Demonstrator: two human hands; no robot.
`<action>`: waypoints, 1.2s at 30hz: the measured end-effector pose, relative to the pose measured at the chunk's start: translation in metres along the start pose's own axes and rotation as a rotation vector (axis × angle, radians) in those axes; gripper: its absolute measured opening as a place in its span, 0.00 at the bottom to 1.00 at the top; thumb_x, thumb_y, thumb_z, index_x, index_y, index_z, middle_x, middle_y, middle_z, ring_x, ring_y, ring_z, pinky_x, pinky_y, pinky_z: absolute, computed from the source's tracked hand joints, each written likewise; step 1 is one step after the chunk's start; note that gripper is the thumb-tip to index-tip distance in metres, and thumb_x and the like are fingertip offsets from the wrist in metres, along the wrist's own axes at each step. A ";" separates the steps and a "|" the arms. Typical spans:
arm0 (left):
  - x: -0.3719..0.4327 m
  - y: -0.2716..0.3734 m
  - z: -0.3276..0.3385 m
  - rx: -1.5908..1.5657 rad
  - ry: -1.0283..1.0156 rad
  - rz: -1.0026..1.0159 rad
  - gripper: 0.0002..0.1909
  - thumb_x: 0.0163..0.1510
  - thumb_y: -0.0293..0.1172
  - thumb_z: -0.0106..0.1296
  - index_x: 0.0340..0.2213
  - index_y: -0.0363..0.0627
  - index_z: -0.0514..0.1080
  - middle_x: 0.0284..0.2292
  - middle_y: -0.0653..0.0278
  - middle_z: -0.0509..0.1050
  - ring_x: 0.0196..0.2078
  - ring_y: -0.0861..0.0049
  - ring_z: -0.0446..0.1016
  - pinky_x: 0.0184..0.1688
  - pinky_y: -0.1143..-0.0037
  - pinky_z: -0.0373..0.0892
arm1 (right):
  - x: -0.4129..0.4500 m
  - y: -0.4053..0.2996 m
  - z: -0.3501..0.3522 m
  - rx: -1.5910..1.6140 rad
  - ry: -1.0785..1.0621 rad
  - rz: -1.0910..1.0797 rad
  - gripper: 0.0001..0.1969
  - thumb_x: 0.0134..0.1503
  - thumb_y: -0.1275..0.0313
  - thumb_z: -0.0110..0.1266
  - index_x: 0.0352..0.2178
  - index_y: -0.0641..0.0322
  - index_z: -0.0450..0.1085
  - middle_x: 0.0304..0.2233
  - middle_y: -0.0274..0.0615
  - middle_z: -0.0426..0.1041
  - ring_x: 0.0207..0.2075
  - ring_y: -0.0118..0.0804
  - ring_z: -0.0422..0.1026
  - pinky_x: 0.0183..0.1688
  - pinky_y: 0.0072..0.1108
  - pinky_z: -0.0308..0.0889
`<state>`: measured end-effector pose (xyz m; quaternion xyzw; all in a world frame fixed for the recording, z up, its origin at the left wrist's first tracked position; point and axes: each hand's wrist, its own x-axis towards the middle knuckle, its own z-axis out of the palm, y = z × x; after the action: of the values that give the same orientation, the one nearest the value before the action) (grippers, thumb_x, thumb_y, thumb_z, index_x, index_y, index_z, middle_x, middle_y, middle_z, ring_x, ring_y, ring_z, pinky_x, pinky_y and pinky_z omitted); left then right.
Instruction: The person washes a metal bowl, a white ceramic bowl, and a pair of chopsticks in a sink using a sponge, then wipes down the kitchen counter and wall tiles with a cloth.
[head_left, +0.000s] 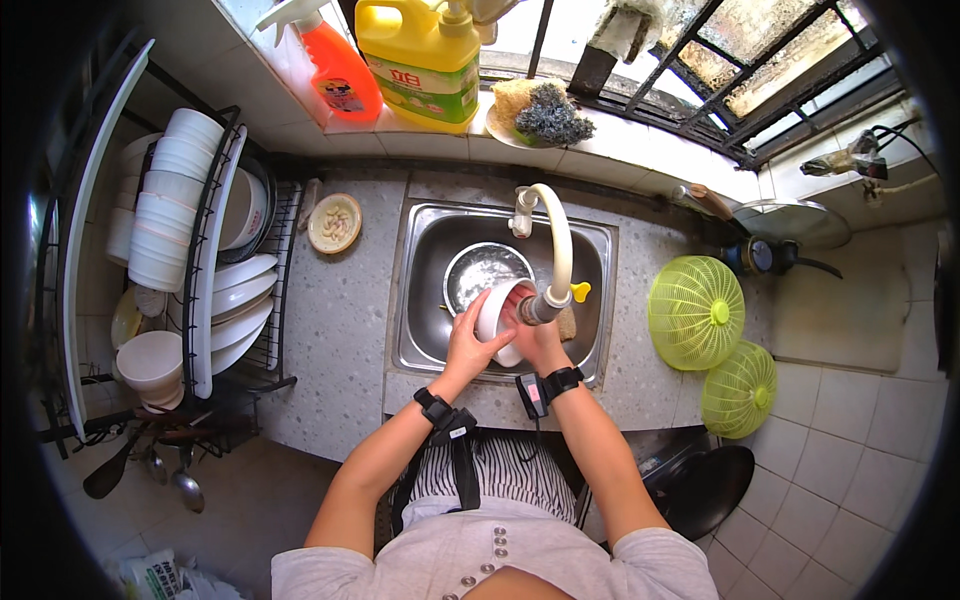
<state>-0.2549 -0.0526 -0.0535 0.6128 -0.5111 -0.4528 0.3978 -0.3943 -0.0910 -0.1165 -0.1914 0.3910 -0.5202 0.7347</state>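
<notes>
A white bowl is tilted on its side over the stainless steel sink, under the end of the cream-coloured tap. My left hand grips the bowl's outer wall, thumb toward its lower rim. My right hand reaches into the bowl's opening, with its fingers against the inside; the tap's nozzle partly hides it. Behind the bowl, a round metal basin of water stands in the sink. A yellow plastic piece and a brown sponge lie at the sink's right side.
A dish rack with stacked bowls and plates stands left, near a small bowl of garlic cloves. Two green mesh baskets sit right. On the sill are a yellow jug, an orange spray bottle and scrubbers.
</notes>
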 end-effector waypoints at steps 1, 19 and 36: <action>0.000 -0.005 -0.001 -0.120 -0.025 -0.022 0.40 0.38 0.38 0.63 0.52 0.47 0.57 0.44 0.51 0.66 0.46 0.65 0.66 0.47 0.72 0.63 | -0.002 -0.003 0.014 0.442 0.012 0.230 0.18 0.52 0.64 0.48 0.40 0.66 0.60 0.42 0.47 0.66 0.44 0.40 0.66 0.50 0.30 0.60; 0.019 -0.030 -0.021 -0.933 -0.187 -0.688 0.20 0.57 0.40 0.42 0.46 0.39 0.61 0.42 0.58 0.69 0.41 0.72 0.72 0.43 0.71 0.70 | -0.041 -0.064 0.021 -0.195 0.069 0.241 0.24 0.44 0.81 0.52 0.45 0.63 0.60 0.40 0.36 0.68 0.41 0.31 0.68 0.43 0.21 0.63; 0.030 -0.009 -0.009 -1.007 -0.137 -0.462 0.13 0.55 0.34 0.46 0.39 0.39 0.66 0.36 0.63 0.72 0.36 0.79 0.72 0.38 0.77 0.68 | -0.032 -0.038 0.043 -0.999 -0.057 -0.471 0.29 0.41 0.68 0.64 0.44 0.67 0.63 0.43 0.47 0.66 0.44 0.38 0.66 0.46 0.25 0.61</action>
<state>-0.2421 -0.0808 -0.0641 0.4125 -0.1089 -0.7551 0.4978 -0.3891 -0.0819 -0.0513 -0.6131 0.5169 -0.4164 0.4284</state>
